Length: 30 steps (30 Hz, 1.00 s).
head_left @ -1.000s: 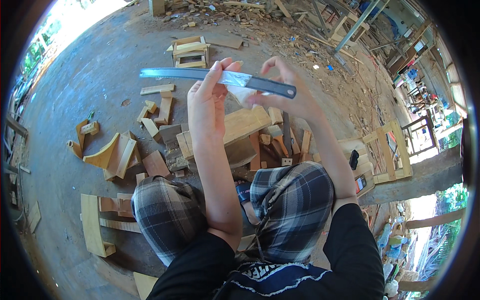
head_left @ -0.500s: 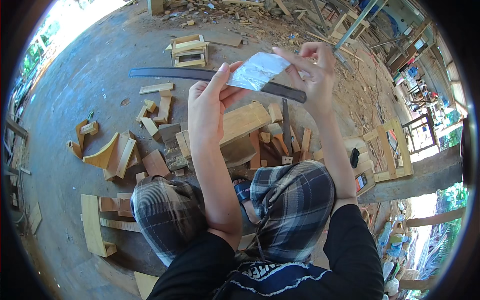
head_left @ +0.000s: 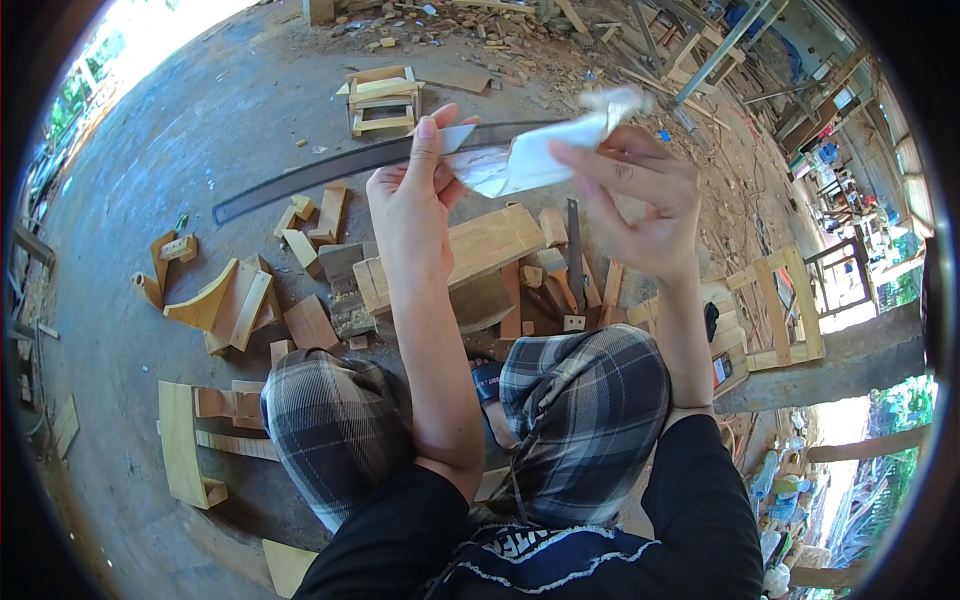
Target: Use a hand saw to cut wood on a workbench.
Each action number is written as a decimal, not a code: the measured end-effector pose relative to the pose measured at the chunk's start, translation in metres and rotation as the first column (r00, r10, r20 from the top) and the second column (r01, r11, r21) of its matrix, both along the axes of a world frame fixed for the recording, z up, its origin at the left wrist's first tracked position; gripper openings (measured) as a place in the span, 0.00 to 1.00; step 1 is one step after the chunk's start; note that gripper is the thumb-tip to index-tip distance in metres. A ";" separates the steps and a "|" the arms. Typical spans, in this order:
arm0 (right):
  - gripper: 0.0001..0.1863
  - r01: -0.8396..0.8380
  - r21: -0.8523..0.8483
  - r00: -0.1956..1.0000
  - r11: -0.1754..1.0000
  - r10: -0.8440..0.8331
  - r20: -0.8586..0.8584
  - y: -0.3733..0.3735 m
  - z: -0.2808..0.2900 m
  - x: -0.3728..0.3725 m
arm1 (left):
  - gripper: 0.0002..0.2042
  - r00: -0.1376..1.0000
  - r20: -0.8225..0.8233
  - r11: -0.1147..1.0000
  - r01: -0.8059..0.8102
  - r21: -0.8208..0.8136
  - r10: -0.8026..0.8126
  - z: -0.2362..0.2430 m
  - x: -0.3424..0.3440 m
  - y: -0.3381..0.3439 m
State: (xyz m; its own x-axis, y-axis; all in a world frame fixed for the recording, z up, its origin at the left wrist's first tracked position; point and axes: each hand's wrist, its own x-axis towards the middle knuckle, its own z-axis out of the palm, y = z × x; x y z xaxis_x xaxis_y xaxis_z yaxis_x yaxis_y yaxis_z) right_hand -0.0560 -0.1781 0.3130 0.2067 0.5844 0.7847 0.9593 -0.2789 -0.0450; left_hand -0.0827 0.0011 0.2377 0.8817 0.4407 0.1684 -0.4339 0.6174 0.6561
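My left hand (head_left: 412, 215) is closed, thumb on top, round the middle of a long dark saw blade (head_left: 310, 174). The blade tilts, its left end lower, and its right part passes behind a crumpled whitish plastic sheet (head_left: 545, 158). My right hand (head_left: 650, 195) pinches the sheet's right part between thumb and fingers, with a loose end standing up, blurred by motion. A corner of the sheet also lies at my left fingertips. Below my hands a thick wooden block (head_left: 490, 245) rests on the floor.
Beneath the block's right end lie a brush with an orange handle (head_left: 565, 285) and wood offcuts. Curved wooden pieces (head_left: 205, 310) lie to the left, a small wooden frame (head_left: 383, 100) ahead. Another wooden frame (head_left: 790, 310) and a phone (head_left: 722, 370) are on the right.
The blade has tilted, its left end dropping and its right end rising. My right hand has moved slightly right and down, drawing the plastic sheet out and folding it.
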 end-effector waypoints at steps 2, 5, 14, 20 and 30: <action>0.20 -0.072 -0.083 0.993 0.994 0.064 -0.100 -0.007 0.006 -0.002 | 0.17 1.000 0.008 0.998 -0.021 -0.055 0.021 0.001 0.002 0.000; 0.17 -0.628 -0.219 0.668 0.747 0.372 -0.645 -0.008 0.006 0.005 | 0.16 0.999 -0.008 0.993 -0.034 -0.117 0.033 0.004 0.001 0.003; 0.31 -0.193 -0.776 0.738 0.600 -0.432 -0.518 -0.015 -0.050 0.026 | 0.16 0.999 -0.024 0.996 0.044 -0.083 -0.046 -0.003 0.008 -0.002; 0.38 0.228 -0.667 0.889 0.709 -0.432 -0.154 -0.011 -0.053 0.037 | 0.18 0.990 -0.015 0.974 0.134 -0.182 -0.139 -0.004 0.007 -0.009; 0.25 0.078 0.376 0.970 0.923 0.016 -0.241 0.001 -0.057 0.050 | 0.14 0.932 0.016 0.932 0.362 -0.020 -0.362 -0.001 -0.001 -0.005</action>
State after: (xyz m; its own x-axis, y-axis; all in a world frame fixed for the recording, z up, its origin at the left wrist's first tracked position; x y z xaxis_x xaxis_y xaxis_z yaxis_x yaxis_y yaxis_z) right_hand -0.0059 -0.1769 0.2559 0.4259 0.2421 0.8718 0.8987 -0.2247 -0.3767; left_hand -0.0835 -0.0042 0.2372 0.9802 0.0958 0.1733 -0.1857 0.7487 0.6364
